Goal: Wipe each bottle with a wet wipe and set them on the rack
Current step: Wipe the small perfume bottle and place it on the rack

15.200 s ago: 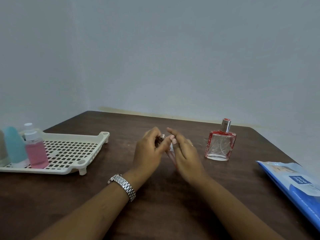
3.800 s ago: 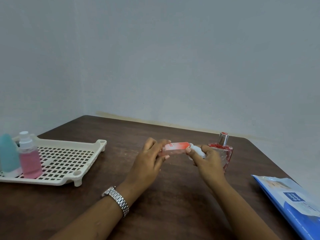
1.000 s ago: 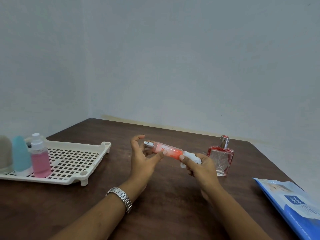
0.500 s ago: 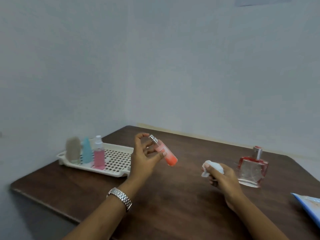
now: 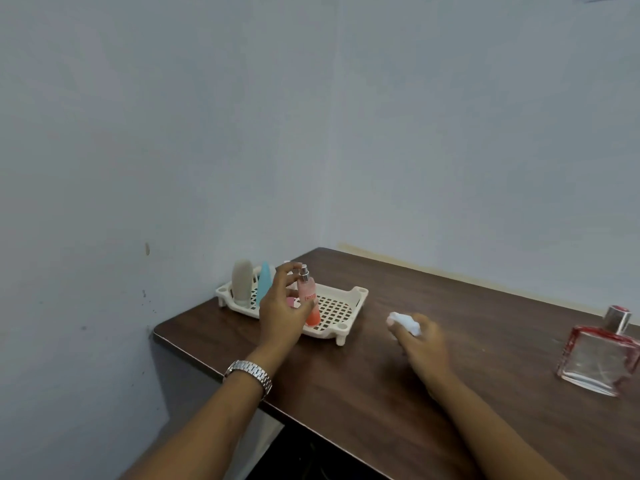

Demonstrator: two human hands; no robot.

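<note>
My left hand (image 5: pixel 282 313) grips a slim pink-to-orange spray bottle (image 5: pixel 309 299) upright, its base at the front edge of the cream slotted rack (image 5: pixel 341 308). On the rack's left end stand a grey bottle (image 5: pixel 242 283) and a teal bottle (image 5: pixel 264 287); a pink bottle (image 5: pixel 292 301) is mostly hidden behind my left hand. My right hand (image 5: pixel 420 344) rests low over the table, closed on a crumpled white wet wipe (image 5: pixel 405 322). A square red-edged glass perfume bottle (image 5: pixel 601 355) with a silver cap stands on the table at the far right.
The dark wooden table (image 5: pixel 363 375) sits in a corner of grey walls. Its left edge runs just beyond the rack. A metal watch (image 5: pixel 250 373) is on my left wrist.
My left hand has carried the slim bottle left, over to the rack, and turned it upright. My right hand has stayed on the table with the wipe. The view has swung left.
</note>
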